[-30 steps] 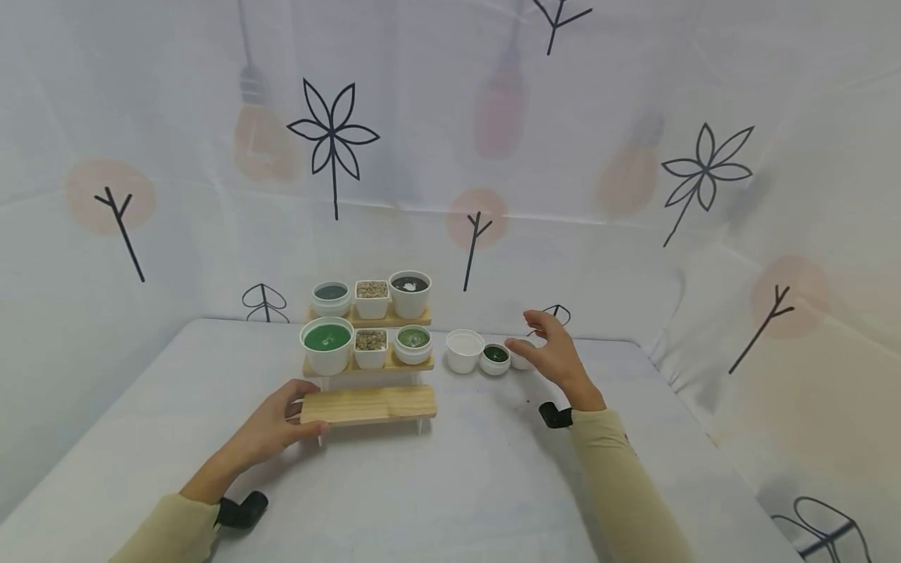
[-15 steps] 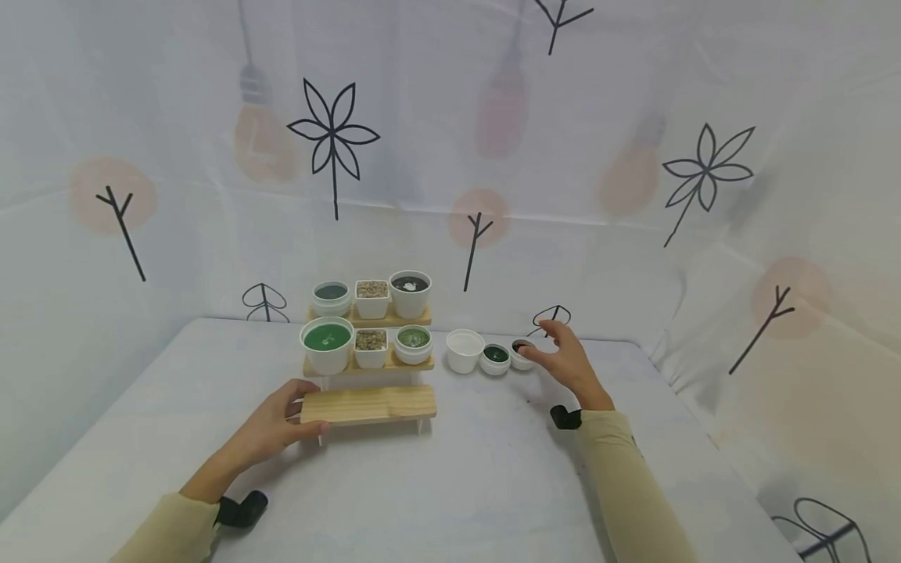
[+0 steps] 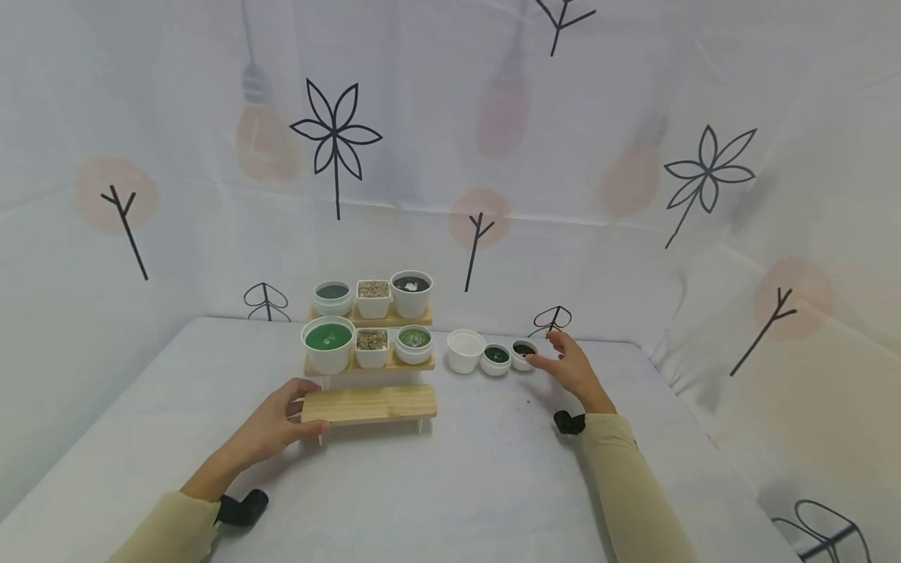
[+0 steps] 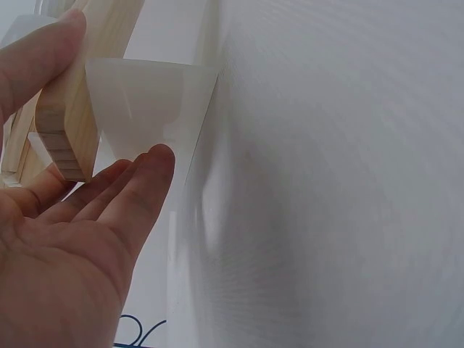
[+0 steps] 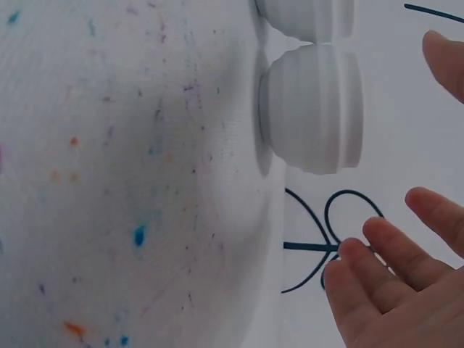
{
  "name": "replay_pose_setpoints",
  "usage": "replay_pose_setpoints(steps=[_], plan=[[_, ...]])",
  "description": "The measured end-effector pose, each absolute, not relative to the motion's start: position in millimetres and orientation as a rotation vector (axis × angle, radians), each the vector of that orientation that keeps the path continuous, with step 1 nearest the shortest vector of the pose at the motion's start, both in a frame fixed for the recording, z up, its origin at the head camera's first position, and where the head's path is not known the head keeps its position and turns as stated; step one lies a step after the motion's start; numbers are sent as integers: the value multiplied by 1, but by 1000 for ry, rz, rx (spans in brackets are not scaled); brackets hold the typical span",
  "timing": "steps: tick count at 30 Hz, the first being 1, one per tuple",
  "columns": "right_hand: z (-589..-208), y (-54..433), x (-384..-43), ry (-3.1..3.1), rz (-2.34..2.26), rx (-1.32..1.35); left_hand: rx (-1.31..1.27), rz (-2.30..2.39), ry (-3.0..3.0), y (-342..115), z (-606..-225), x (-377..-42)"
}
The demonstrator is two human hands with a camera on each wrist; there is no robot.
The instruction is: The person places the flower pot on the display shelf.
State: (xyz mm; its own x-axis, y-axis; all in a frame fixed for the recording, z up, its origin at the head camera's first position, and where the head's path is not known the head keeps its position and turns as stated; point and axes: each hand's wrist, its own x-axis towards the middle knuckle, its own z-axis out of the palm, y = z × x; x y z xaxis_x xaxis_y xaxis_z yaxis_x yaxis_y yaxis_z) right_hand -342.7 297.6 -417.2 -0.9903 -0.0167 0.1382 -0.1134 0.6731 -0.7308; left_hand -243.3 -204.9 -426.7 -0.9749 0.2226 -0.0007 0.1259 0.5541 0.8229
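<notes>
My left hand point(image 3: 271, 422) holds the left end of the lowest wooden step point(image 3: 369, 404) of a tiered stand, thumb on one side and fingers on the other. Its thumb point(image 4: 43, 58) lies against the board point(image 4: 72, 109) in the left wrist view. My right hand point(image 3: 573, 371) is beside a small white bowl point(image 3: 522, 361) with dark brown contents, fingers spread. In the right wrist view, a gap shows between that bowl point(image 5: 312, 109) and the fingers point(image 5: 384, 268). Left of it are a small bowl with dark green contents point(image 3: 496, 360) and a larger white cup point(image 3: 464, 352).
The middle step bears a cup of green point(image 3: 328, 344), a square bowl of grains point(image 3: 371, 348) and a round green-filled bowl point(image 3: 414, 345). The top step bears a round bowl point(image 3: 332, 298), a square bowl point(image 3: 373, 299) and a dark-filled cup point(image 3: 411, 295). Patterned cloth hangs behind.
My right hand has drawn slightly right and lowered beside the dark brown bowl, whose contents now show. My left hand has stayed on the stand.
</notes>
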Motion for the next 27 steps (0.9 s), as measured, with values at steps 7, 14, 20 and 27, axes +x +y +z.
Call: replay_pose_setpoints(steps=[7, 14, 20, 27], plan=[[-423, 296, -345, -2801, 1238, 62, 309, 1396, 2684, -205, -427, -243], [-428, 294, -346, -2821, 1271, 79, 304, 1395, 2685, -205, -427, -243], [-428, 289, -344, -2839, 1249, 91, 306, 1395, 2686, -205, -427, -243], [-430, 289, -345, -2853, 1226, 84, 296, 1390, 2689, -205, -427, -244]])
